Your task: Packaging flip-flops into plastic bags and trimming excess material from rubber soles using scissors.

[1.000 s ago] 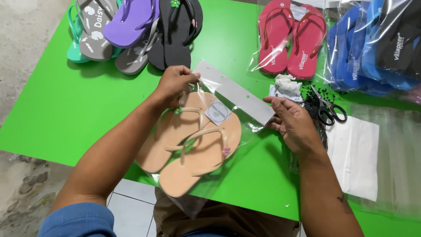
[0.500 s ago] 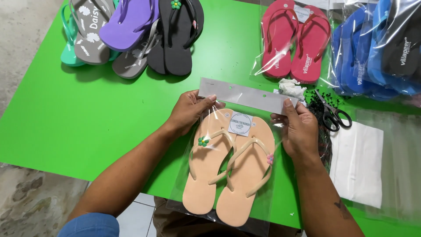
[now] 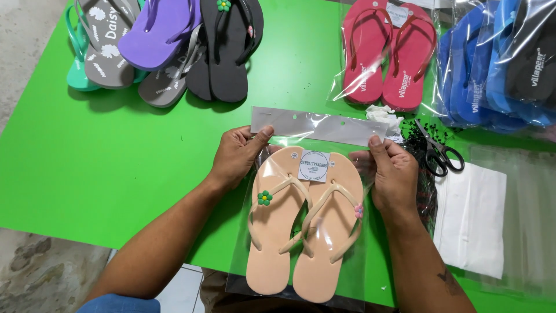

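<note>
A clear plastic bag (image 3: 301, 232) holding a pair of peach-coloured rubber flip-flops (image 3: 304, 223) lies flat on the near edge of the bright green table (image 3: 116, 168), its near end hanging a little over that edge. The pair's long axis runs near to far, heels toward the person, toes toward the bag's far opening; a small green flower stud (image 3: 264, 198) sits on the left strap and a round white paper label (image 3: 313, 167) lies across the toes.

The left hand (image 3: 237, 153) grips the bag's far left corner, thumb pressed on top of the film and the other fingers curled against the bag's left side. The right hand (image 3: 394, 174) mirrors it at the far right corner, thumb on top and fingers closed on the film. Both hands sit level with the toes, equally close to the bag's pale header flap (image 3: 318, 124), which lies just beyond the thumbs, spread crosswise left to right.

To the right, black-handled scissors (image 3: 437, 150) rest near a stack of empty white-backed bags (image 3: 472, 223). Farther off lie a bagged red pair (image 3: 388, 55), bagged blue pairs (image 3: 492, 69), and at far left a loose heap of grey, purple, black and teal flip-flops (image 3: 168, 49).
</note>
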